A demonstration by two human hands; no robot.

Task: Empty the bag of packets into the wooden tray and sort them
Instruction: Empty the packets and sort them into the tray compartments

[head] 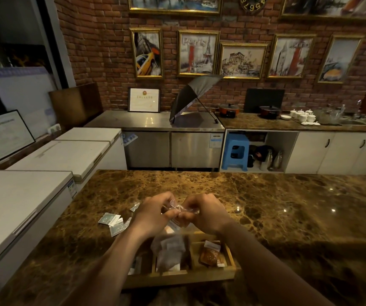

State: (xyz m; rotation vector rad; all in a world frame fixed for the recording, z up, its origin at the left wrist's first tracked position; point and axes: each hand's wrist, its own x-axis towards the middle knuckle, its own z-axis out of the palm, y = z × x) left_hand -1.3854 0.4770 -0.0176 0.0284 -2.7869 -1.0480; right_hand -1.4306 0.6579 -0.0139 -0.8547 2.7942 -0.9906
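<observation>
1. Marble countertop (266,206), brown and veined; brick wall with framed pictures (197,53) behind.
2. We see the left hand (155,214) and right hand (206,212) together, both pinching the top of a clear plastic bag (170,244).
3. We note the bag hangs into the middle compartment of the wooden tray (177,278).
4. Brown packets (209,255) lie in the tray's right compartment.
5. Green-white packets (113,223) lie on the counter, left of the hands.
</observation>
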